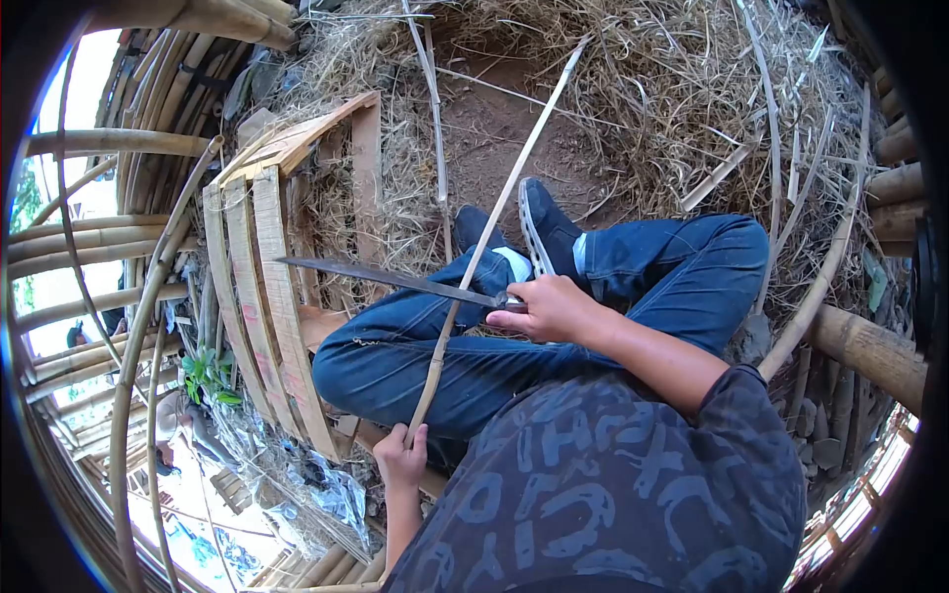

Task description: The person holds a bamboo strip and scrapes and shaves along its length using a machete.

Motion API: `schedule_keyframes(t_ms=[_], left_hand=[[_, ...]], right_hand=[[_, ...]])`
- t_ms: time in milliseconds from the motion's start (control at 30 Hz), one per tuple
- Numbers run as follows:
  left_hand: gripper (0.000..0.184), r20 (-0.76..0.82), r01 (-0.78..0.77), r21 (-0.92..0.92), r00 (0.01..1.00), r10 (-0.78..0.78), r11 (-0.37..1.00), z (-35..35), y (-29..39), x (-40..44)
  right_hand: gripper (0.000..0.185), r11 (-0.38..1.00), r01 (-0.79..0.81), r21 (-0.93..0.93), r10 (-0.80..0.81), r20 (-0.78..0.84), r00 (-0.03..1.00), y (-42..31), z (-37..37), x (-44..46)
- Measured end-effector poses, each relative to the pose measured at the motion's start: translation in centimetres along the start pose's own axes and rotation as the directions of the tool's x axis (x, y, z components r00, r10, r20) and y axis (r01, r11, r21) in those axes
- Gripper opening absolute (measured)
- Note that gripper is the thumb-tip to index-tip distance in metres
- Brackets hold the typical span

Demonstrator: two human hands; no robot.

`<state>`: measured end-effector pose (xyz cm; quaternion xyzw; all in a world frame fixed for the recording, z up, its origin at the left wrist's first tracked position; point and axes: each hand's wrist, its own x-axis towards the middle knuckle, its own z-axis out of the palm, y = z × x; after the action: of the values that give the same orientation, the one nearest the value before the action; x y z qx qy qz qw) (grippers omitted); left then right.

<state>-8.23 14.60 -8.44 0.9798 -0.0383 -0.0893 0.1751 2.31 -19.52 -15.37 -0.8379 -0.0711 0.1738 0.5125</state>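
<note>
A long pale bamboo strip [504, 198] slants across my lap, from the straw at the top down to my left hand [401, 455]. The fingers of that hand are wrapped round its lower end. My right hand [549, 308] grips the handle of a long knife [386, 278], whose dark blade points left and crosses the strip just left of my fist. Part of the handle is hidden by my fingers. Both hands are over my crossed legs in blue jeans [395, 381].
A wooden slatted crate [267, 296] stands to the left of my legs. Dry straw [652, 119] and loose bamboo strips lie ahead and right. Bamboo poles [109, 237] form a wall at the left, and a thick pole [865, 351] is at the right.
</note>
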Motion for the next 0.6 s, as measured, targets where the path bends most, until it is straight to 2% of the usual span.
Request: schedule_keyframes(t_ms=[200, 333, 400, 600], left_hand=[[0.038, 0.02, 0.035, -0.005, 0.999, -0.035, 0.999, 0.2, -0.7, 0.2], [0.039, 0.067, 0.085, -0.02, 0.994, -0.084, 0.996, 0.1, -0.8, 0.3], [0.04, 0.08, 0.112, -0.029, 0.991, -0.109, 0.993, -0.1, -0.5, 0.4], [0.04, 0.057, 0.106, -0.06, 0.993, -0.102, 0.993, 0.1, -0.2, 0.4]], right_hand=[[0.066, 0.97, 0.094, -0.226, -0.094, 0.008, 0.996, 2.3, 0.4, 1.5], [0.065, 0.895, 0.218, -0.389, -0.237, 0.0, 0.972, 4.6, 0.9, 3.4], [0.057, 0.861, 0.273, -0.43, -0.309, -0.013, 0.951, 5.1, 0.9, 4.1], [0.056, 0.855, 0.269, -0.444, -0.314, -0.031, 0.949, 5.3, 0.9, 4.5]])
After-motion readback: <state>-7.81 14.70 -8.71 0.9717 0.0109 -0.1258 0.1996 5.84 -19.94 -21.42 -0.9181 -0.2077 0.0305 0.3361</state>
